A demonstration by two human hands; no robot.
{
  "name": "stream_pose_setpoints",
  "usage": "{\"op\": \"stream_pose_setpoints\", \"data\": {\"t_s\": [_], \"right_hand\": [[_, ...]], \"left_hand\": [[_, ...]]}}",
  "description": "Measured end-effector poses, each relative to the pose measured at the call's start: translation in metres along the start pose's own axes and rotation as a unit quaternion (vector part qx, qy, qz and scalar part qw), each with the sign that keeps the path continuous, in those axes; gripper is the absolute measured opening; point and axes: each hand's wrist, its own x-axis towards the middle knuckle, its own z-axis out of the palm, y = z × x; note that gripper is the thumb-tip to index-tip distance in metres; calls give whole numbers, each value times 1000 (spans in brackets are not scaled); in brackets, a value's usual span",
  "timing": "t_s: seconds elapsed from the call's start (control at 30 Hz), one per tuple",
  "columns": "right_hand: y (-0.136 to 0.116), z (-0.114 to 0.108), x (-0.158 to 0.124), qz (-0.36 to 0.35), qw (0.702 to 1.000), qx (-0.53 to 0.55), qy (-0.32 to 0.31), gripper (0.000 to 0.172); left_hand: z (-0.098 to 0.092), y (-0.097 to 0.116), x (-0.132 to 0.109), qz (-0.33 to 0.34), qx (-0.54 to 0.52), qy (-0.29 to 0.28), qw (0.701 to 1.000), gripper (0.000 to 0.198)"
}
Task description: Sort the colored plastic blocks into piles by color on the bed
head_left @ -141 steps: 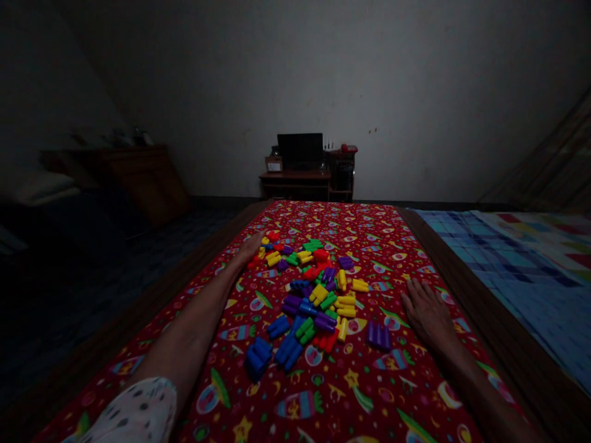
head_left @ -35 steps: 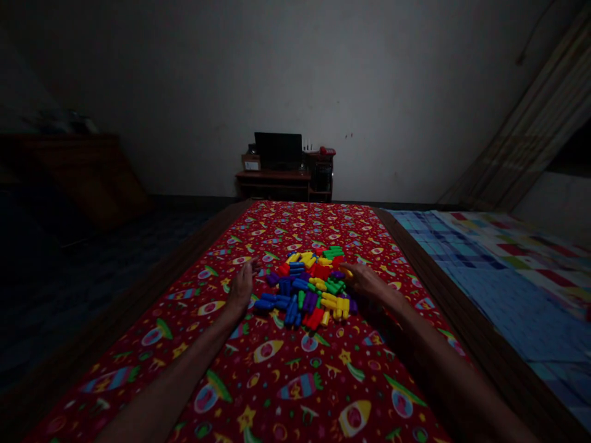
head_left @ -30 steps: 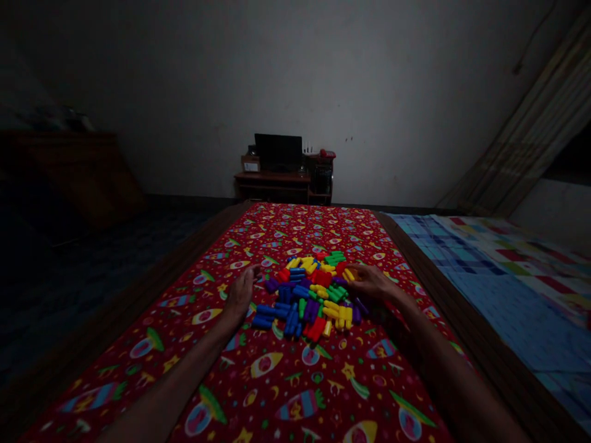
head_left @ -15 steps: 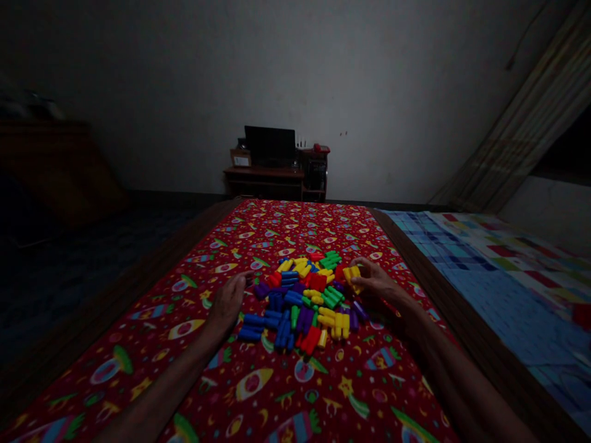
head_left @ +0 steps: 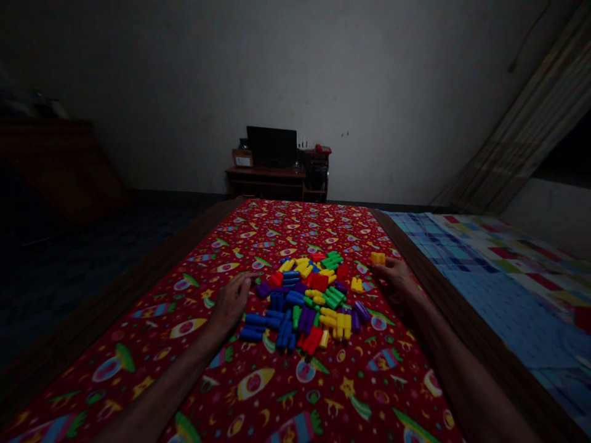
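A pile of plastic building blocks (head_left: 318, 282) in red, yellow, green, blue and purple lies on a red patterned cloth (head_left: 300, 227). To the right of the pile, my right hand (head_left: 397, 277) pinches a yellow building block (head_left: 378, 258) between thumb and fingers. Another yellow block (head_left: 357, 285) lies loose on the cloth between that hand and the pile. My left hand (head_left: 232, 299) rests on the cloth at the pile's left side, fingers loosely stretched toward a purple block (head_left: 263, 290) and holding nothing. Blue blocks (head_left: 253, 327) lie just in front of it.
Beyond the cloth's far end, a desk (head_left: 265, 174) carries a dark monitor (head_left: 271, 146). At the right spreads a blue checked sheet (head_left: 443, 271). A curtain (head_left: 512, 123) hangs on the right, and a wooden cabinet (head_left: 50, 166) stands at the left.
My right hand has moved right and away from the pile with one yellow block. A second yellow block now lies where the hand was. My left hand has hardly moved.
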Motion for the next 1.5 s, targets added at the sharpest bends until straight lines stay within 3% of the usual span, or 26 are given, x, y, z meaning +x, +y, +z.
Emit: {"op": "stream_pose_setpoints", "data": {"t_s": [0.13, 0.23, 0.33, 0.47, 0.57, 0.63, 0.7, 0.77, 0.87, 1.03, 1.1, 1.23, 1.37, 1.43, 1.5], "right_hand": [[11, -8, 12, -42, 996, -48, 68, 44], [8, -8, 11, -59, 985, -145, 70, 45], [-5, -3, 1, -108, 963, -247, 2, 39], [-24, 17, -20, -139, 900, -376, -172, 36], [-30, 29, -29, -151, 862, -436, -210, 36], [-28, 28, -28, -158, 869, -427, -194, 36], [-21, 20, -21, -162, 894, -391, -146, 38], [-9, 10, -11, -172, 921, -345, -52, 45], [12, -3, 1, -214, 932, -283, 68, 58], [19, 0, 1, -235, 932, -258, 96, 52], [7, 12, -5, -231, 941, -240, 64, 42], [-27, 48, -20, -262, 944, -191, -66, 27], [-46, 80, -25, -389, 862, -251, -206, 31], [-48, 90, -23, -410, 824, -305, -243, 35], [-49, 92, -20, -403, 814, -337, -248, 35]], "left_hand": [[0, 1, 0, 3, 2, -2, 1000, 49], [-1, 2, 1, 3, 13, -1, 1000, 48], [-2, 4, 0, 3, 23, 2, 1000, 46], [-3, 6, -1, 4, 25, -4, 1000, 44], [-3, 5, -1, 8, 29, -3, 1000, 43], [-2, 4, -1, 15, 34, 1, 999, 41], [-2, 3, 0, 20, 38, 4, 999, 40], [-2, 2, 1, 25, 38, 2, 999, 39], [-1, 1, 2, 30, 32, 3, 999, 37], [-1, 1, 3, 34, 36, 4, 999, 36], [-1, 1, 2, 38, 41, -1, 998, 37], [-1, -1, 2, 42, 46, -10, 998, 38], [0, -3, 2, 45, 44, -4, 998, 36], [0, -3, 2, 46, 43, -2, 998, 36], [-1, -3, 3, 44, 44, -5, 998, 36]]}}
